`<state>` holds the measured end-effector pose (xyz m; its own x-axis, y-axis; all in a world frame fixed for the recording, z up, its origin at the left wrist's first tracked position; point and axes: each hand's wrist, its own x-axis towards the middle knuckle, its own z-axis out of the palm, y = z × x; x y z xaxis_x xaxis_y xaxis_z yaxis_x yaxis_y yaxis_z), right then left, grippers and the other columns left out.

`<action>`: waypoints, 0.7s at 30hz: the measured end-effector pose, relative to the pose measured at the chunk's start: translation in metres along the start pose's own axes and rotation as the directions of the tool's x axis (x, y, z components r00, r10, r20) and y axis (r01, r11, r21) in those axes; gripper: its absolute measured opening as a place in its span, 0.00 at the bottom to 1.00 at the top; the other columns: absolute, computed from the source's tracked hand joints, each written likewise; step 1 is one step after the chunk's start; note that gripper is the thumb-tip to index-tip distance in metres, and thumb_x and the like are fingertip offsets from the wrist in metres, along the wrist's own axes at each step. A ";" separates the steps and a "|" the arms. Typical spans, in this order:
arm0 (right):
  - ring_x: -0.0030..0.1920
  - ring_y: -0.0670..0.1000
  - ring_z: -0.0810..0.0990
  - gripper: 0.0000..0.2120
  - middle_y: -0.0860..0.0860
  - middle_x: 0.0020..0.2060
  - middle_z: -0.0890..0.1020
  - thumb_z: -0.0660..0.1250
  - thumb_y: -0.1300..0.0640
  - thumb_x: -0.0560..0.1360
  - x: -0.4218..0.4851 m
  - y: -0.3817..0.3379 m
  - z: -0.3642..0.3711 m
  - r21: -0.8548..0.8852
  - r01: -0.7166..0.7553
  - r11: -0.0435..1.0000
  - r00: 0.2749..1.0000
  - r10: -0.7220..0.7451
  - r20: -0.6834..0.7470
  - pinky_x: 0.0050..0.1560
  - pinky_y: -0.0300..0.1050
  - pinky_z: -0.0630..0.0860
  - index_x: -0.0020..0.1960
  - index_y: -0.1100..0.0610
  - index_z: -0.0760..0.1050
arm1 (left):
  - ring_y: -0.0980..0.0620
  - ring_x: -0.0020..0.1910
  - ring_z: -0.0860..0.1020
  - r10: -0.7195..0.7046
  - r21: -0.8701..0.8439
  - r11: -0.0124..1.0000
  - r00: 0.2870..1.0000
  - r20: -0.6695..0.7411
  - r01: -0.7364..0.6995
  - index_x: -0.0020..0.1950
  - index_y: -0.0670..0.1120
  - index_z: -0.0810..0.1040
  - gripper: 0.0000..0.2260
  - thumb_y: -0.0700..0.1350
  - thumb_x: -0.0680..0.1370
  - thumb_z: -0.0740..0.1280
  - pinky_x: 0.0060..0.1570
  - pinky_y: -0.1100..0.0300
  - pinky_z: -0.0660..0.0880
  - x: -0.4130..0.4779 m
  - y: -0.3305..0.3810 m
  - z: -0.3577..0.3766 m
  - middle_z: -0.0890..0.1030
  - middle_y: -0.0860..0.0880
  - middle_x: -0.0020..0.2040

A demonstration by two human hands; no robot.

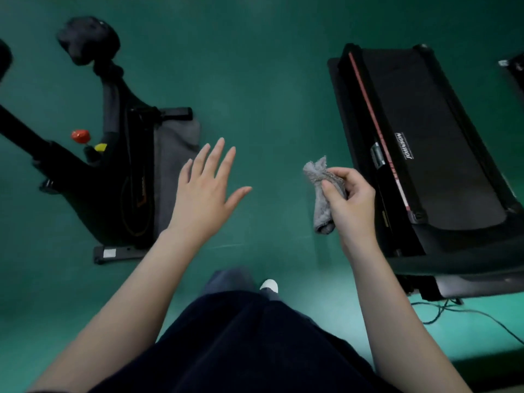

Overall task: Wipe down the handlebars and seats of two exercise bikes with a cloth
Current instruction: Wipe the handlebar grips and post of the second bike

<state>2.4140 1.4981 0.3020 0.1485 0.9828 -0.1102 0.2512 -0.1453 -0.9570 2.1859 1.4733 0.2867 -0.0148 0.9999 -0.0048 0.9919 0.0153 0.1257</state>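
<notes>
A black exercise bike (119, 171) stands on the green floor at the left, seen from above. Its black seat (88, 41) is at the upper left, and part of a dark bar (19, 129) runs off the left edge. My right hand (351, 205) holds a crumpled grey cloth (321, 191) over the floor, between the bike and a treadmill. My left hand (207, 191) hovers flat with fingers spread, just right of the bike's frame and touching nothing. Only one bike is in view.
A black treadmill (431, 154) lies along the right side, with cables (465, 313) on the floor at its near end. A grey mat (175, 143) sits under the bike. The bike has a red knob (80, 136). My dark trousers and a white shoe (269, 285) are below.
</notes>
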 end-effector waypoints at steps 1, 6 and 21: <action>0.50 0.53 0.81 0.11 0.55 0.48 0.83 0.67 0.66 0.74 0.010 0.001 0.002 0.006 -0.001 1.000 1.000 0.001 0.016 0.56 0.50 0.77 0.47 0.50 0.76 | 0.47 0.76 0.51 -0.028 0.002 1.000 1.000 0.000 0.028 0.77 0.48 0.53 0.32 0.63 0.77 0.53 0.72 0.47 0.53 0.002 -0.002 0.001 0.52 0.48 0.78; 0.46 0.48 0.80 0.11 0.52 0.45 0.82 0.67 0.66 0.73 0.065 -0.003 0.030 -0.010 0.026 1.000 0.988 -0.024 0.152 0.53 0.44 0.76 0.47 0.50 0.75 | 0.46 0.75 0.53 -0.199 0.005 0.980 0.979 -0.029 0.200 0.76 0.47 0.55 0.32 0.63 0.77 0.53 0.71 0.47 0.55 0.020 -0.023 0.003 0.53 0.47 0.77; 0.48 0.50 0.80 0.11 0.50 0.45 0.82 0.67 0.67 0.73 0.240 -0.079 0.173 -0.084 0.220 0.972 0.872 -0.158 0.464 0.56 0.48 0.76 0.47 0.51 0.76 | 0.47 0.76 0.50 -0.440 -0.022 0.898 0.897 -0.039 0.439 0.77 0.48 0.52 0.33 0.64 0.77 0.50 0.72 0.48 0.51 0.170 -0.103 -0.005 0.51 0.47 0.78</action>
<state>2.2640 1.7656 0.3046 -0.3538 0.9327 -0.0698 0.3567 0.0656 -0.9319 2.0807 1.6412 0.2775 -0.4545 0.8905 -0.0211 0.8815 0.4531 0.1329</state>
